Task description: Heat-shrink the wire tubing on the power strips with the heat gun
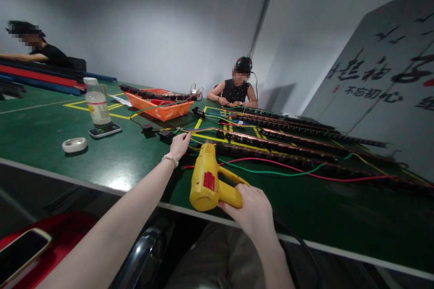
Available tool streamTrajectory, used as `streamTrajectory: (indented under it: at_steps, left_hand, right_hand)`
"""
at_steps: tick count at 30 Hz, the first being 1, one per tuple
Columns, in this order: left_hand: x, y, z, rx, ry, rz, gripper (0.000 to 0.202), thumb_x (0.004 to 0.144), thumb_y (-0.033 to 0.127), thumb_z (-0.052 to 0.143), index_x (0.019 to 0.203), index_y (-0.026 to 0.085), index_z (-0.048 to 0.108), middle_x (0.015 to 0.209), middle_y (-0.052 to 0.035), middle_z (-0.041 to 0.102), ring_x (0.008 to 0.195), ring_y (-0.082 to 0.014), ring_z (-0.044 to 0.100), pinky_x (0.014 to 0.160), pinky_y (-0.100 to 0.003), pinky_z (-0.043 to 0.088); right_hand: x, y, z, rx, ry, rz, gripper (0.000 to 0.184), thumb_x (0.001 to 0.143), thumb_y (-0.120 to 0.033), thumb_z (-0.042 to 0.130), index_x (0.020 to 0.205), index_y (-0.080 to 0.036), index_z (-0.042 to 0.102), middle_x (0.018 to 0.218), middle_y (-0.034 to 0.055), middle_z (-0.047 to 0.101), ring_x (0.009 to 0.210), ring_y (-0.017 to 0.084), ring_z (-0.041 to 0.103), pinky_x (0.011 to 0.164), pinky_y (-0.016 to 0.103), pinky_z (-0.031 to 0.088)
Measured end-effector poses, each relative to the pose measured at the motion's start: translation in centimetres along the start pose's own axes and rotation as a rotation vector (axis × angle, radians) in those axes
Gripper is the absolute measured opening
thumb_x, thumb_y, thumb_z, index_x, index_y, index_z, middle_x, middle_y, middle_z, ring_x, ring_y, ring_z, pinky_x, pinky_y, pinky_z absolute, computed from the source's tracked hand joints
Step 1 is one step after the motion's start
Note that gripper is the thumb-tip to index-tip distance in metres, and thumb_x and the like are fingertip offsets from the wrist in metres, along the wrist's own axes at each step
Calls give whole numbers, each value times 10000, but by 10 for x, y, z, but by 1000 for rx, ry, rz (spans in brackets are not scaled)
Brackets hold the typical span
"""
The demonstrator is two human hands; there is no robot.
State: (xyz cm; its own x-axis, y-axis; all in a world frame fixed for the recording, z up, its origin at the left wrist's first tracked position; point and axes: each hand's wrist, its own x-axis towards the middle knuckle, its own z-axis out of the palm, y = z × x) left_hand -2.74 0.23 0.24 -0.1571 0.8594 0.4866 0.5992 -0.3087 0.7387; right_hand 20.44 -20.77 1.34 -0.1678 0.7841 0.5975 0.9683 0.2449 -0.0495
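Note:
My right hand [254, 210] is wrapped around the handle of a yellow heat gun [205, 180], whose nozzle points away from me over the table. Beyond the nozzle and a little to its left, my left hand [180, 145] is closed on thin coloured wires [195, 141]; its fingertips are partly hidden. A black connector [166, 133] lies just left of those fingers. Long black bars with copper-coloured strips [271, 141] stretch to the right across the green table. A red wire [244, 160] and a green wire [271, 172] lie loosely in front of them.
An orange basket [162, 111] holds more bars. A bottle [97, 101], a phone [105, 131] and a white oval case [74, 145] stand or lie to the left. One person [237, 88] sits across the table, another [50, 54] at far left. A black cord [301, 244] hangs below the table edge.

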Motion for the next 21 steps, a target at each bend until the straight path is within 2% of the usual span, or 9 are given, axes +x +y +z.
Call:
streamTrajectory:
  at_steps: [7,12,15,18,21]
  left_hand:
    - [2,-1,0,-28,-20,-23,449,827,469,361,489,182,429,489,11,410,525,-120,380,519,-251,257]
    - [2,-1,-2,-137,-85,-109,427,840,441,438,527,157,498,505,9,471,522,-125,440,508,-252,320]
    - [2,0,-3,-225,-115,-168,352,858,435,499,790,109,612,760,-12,608,691,-156,566,628,-275,461]
    - [5,1,-3,-243,-114,-176,349,863,392,530,1080,124,579,1076,-47,589,937,-220,581,792,-377,508]
    - [8,2,-3,-257,-113,-181,371,861,383,536,1128,129,564,1143,-54,566,999,-253,562,835,-409,498]
  right_hand:
    - [1,-17,13,-9,132,5,451,710,-650,573,670,-205,506,660,4,582,717,186,563,719,304,366]
    - [5,-33,24,15,170,12,462,700,-662,576,671,-205,516,671,15,591,720,190,565,797,327,374]
    - [6,-40,28,40,161,-6,461,690,-660,591,696,-203,531,695,14,604,732,184,569,831,326,371]
    - [6,-42,27,60,157,-25,480,689,-681,575,705,-202,542,701,13,607,730,177,568,845,324,371]
    - [5,-42,24,68,132,-35,480,695,-684,563,686,-205,541,687,16,605,723,176,567,797,312,381]
